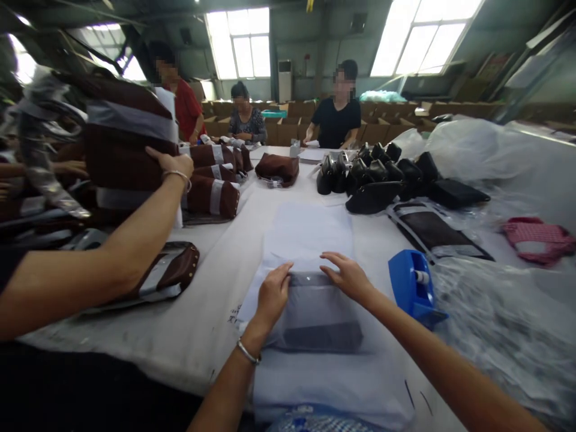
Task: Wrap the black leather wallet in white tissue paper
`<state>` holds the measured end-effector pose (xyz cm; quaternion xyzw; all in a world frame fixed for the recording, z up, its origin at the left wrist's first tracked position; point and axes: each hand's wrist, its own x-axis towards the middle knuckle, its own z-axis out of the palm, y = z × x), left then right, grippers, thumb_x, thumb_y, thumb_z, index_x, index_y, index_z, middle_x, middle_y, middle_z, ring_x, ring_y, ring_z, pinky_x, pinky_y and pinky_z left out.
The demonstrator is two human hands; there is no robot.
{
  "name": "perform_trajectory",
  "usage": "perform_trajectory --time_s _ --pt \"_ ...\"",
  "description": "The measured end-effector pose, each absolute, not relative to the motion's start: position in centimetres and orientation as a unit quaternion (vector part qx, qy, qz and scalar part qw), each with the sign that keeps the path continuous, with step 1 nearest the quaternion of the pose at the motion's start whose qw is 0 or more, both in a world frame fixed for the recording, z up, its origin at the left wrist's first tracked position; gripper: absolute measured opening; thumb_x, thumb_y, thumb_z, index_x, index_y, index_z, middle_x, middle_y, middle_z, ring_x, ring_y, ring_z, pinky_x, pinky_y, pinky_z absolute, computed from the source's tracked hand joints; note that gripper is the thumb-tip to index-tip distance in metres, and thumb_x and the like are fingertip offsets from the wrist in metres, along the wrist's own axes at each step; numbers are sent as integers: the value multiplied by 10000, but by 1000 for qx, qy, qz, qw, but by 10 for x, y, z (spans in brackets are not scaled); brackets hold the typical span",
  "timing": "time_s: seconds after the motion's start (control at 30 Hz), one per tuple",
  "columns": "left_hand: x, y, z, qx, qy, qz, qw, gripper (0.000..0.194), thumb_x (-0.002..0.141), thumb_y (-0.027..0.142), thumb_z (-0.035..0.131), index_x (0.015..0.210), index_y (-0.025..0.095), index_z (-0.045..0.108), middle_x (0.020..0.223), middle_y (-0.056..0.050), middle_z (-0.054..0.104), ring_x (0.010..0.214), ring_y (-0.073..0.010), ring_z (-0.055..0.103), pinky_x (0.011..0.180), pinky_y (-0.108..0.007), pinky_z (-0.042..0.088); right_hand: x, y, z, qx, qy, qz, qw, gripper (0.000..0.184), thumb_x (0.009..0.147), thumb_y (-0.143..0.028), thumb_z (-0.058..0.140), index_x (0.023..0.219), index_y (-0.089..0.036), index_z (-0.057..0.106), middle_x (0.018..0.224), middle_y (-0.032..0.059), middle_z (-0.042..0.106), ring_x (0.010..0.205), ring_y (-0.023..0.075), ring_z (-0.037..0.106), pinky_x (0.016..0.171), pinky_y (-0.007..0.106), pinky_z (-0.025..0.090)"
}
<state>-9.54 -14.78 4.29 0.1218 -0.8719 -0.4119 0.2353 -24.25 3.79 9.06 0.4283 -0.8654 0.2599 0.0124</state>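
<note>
My left hand (pixel 272 293) and my right hand (pixel 346 277) lie flat, fingers stretched, on the far edge of a dark object wrapped in a translucent white bag (pixel 315 312). The bag rests on a stack of white sheets (pixel 310 234) on the white table (pixel 211 312). A silver bracelet circles my left wrist. Neither hand grips anything; both press down on the bag's folded top.
A blue tape dispenser (pixel 414 287) stands right of my right hand. Black shoes (pixel 373 177) crowd the far middle, brown bags (pixel 211 195) the far left. A co-worker's arm (pixel 112 252) reaches from the left onto a brown bag. Crumpled plastic (pixel 495 324) fills the right side. Three people stand or sit at the far end.
</note>
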Motion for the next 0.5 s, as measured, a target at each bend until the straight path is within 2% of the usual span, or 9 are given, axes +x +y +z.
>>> perform_trajectory --time_s 0.13,0.27,0.4,0.5 --pt "-112 -111 60 105 -904 -311 272 394 958 171 370 1300 236 554 1374 -45 553 1314 -183 458 1129 -409 383 -205 67 61 415 -852 291 132 431 946 -434 422 1291 -212 557 1332 109 575 1218 259 546 1033 446 454" --pt "-136 -93 52 58 -952 -200 223 481 956 427 421 1416 283 417 1481 -47 432 1400 -249 331 1170 -525 256 -202 82 -1 427 -843 246 217 576 909 -524 390 1376 -203 491 1473 121 429 1354 346 387 1087 595 334" --pt "-144 -95 35 64 -955 -213 198 528 953 552 340 1409 301 423 1440 -44 485 1374 -251 370 1168 -541 226 -215 82 -48 438 -838 257 200 612 879 -511 344 1408 -230 468 1475 109 428 1352 363 385 1017 608 401" --pt "-142 -95 33 61 -951 -232 196 537 949 576 325 1408 313 418 1431 -34 498 1357 -235 393 1162 -524 239 -221 83 -56 445 -830 283 181 608 850 -512 357 1396 -280 492 1441 82 477 1325 358 425 997 583 428"
